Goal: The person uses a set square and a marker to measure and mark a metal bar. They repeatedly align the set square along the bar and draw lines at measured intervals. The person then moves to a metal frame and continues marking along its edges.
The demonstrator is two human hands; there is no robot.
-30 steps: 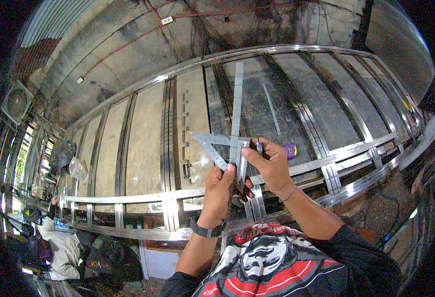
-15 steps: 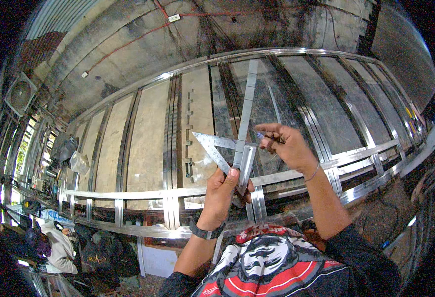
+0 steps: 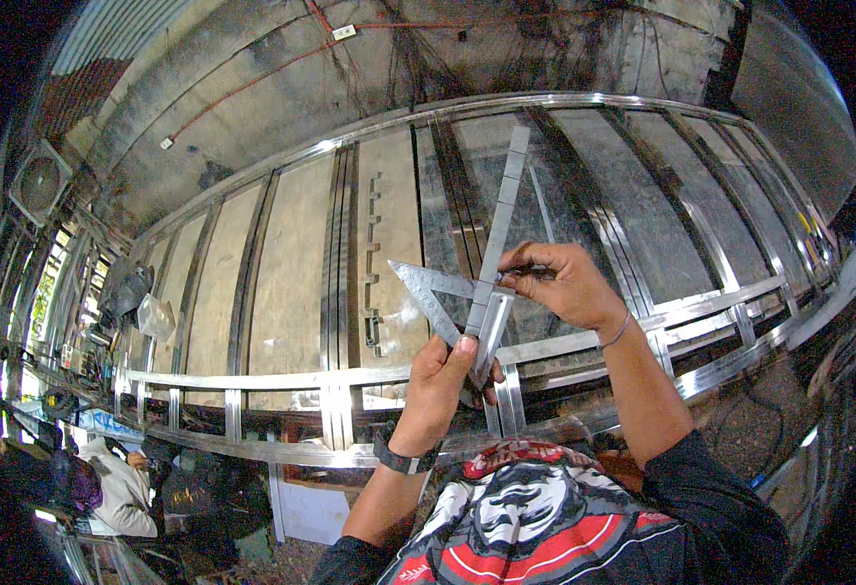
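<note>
My left hand point(image 3: 440, 382) is closed round the near end of a flat metal strip point(image 3: 509, 185) and a triangular metal square point(image 3: 430, 300), its thumb pressing on the strip. The strip slants up and away over the frame, with several thin dark lines across its face. Crossing it is the square, whose pointed corner sticks out to the left and whose raised fence is on the right. My right hand point(image 3: 569, 288) pinches a slim pen point(image 3: 501, 278) at the strip's right edge, just above the fence. Fingers hide most of the pen.
Beneath my hands lies a long metal frame point(image 3: 282, 381) with several crossbars over boards. A notched strip point(image 3: 372, 263) lies on the pale board. A concrete wall point(image 3: 272, 88) rises behind. Bags point(image 3: 128, 292) and a pale cloth point(image 3: 116, 492) are at the left.
The strip's far end has swung to the right, and the square has shifted slightly right with my left hand. My right hand has brought the pen in against the strip.
</note>
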